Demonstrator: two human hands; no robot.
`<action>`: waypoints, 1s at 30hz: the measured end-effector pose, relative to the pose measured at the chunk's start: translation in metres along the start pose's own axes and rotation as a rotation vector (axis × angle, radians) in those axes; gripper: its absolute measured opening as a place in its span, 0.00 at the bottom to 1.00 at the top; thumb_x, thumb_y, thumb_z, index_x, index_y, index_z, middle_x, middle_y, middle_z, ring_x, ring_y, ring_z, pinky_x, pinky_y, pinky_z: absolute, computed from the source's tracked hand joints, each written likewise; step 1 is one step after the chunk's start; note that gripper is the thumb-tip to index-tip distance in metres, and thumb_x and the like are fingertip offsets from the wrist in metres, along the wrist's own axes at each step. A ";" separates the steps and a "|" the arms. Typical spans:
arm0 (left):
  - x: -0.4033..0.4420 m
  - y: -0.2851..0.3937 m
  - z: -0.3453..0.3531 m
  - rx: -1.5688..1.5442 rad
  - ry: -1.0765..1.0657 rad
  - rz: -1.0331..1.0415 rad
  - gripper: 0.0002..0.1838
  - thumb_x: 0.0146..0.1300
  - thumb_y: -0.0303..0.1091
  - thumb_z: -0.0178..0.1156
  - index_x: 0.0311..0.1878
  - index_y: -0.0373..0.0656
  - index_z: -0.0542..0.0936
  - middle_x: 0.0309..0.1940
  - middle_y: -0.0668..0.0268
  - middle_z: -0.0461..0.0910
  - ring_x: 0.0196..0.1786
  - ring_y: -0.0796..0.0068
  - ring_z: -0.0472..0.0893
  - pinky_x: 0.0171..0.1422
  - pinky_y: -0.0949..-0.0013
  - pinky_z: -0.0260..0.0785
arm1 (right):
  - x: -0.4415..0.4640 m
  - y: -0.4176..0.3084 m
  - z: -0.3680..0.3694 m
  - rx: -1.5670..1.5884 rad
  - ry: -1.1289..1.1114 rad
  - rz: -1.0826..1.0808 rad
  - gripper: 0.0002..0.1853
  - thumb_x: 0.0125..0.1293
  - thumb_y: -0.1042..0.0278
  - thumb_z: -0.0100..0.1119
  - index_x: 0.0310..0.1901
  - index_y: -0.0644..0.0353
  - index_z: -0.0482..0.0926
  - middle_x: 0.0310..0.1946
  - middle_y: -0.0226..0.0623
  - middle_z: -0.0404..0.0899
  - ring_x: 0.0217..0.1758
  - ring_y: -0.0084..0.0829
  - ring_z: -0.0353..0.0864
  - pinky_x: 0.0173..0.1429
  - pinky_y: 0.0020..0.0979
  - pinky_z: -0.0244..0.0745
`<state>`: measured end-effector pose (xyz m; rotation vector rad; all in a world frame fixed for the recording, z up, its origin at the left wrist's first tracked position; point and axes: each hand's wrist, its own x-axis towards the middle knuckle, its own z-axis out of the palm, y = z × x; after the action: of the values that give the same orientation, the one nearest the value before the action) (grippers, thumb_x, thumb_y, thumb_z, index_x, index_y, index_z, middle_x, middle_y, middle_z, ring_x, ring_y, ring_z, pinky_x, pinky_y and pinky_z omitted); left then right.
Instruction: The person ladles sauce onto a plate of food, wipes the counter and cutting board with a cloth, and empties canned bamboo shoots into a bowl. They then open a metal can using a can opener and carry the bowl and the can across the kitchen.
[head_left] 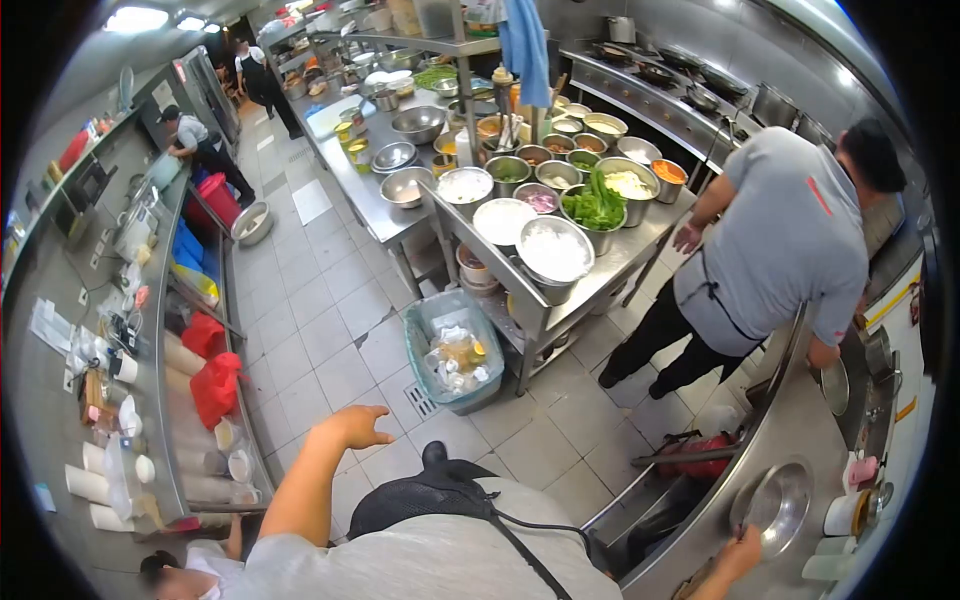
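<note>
At counter (790,435), right hand (738,556) holding metal bowl (785,505); left hand (360,427) spread wide.

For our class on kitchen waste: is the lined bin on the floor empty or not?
Not empty: the lined bin holds crumpled clear plastic and something yellowish. No lid covers it, so the contents show.

Grey shirt (420,560); black strap (529,557)

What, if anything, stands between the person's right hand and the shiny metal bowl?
Nothing visible stands in the way: the right hand is at the near edge of the shiny metal bowl. Whether its grip is closed on the edge, I cannot tell.
</note>
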<state>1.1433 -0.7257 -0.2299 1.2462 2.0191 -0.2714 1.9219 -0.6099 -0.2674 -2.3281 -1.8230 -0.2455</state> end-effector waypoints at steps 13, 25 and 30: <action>0.000 -0.299 -0.015 -0.201 0.131 -0.108 0.42 0.64 0.56 0.68 0.75 0.42 0.69 0.70 0.49 0.74 0.73 0.48 0.72 0.77 0.53 0.65 | -0.116 -0.486 -0.027 0.650 0.025 -0.913 0.17 0.44 0.81 0.59 0.38 0.53 0.86 0.34 0.37 0.85 0.42 0.44 0.82 0.50 0.42 0.72; -0.042 -0.469 -0.039 -0.412 0.304 -0.321 0.44 0.63 0.55 0.69 0.75 0.38 0.69 0.70 0.42 0.73 0.72 0.45 0.73 0.77 0.53 0.65 | -0.169 -0.801 0.009 0.605 -0.251 -1.527 0.09 0.54 0.71 0.66 0.37 0.46 0.85 0.31 0.23 0.83 0.36 0.32 0.79 0.43 0.39 0.70; -0.018 -0.493 -0.104 -0.555 0.306 -0.315 0.42 0.63 0.54 0.70 0.74 0.38 0.70 0.68 0.42 0.75 0.71 0.46 0.75 0.75 0.55 0.67 | -0.153 -0.918 0.038 0.628 -0.247 -1.621 0.08 0.54 0.69 0.68 0.37 0.46 0.85 0.32 0.22 0.83 0.37 0.31 0.79 0.43 0.38 0.70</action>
<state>0.6842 -0.9333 -0.2377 0.6494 2.3294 0.3397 0.9945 -0.5286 -0.3077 -0.1424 -2.8167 0.3989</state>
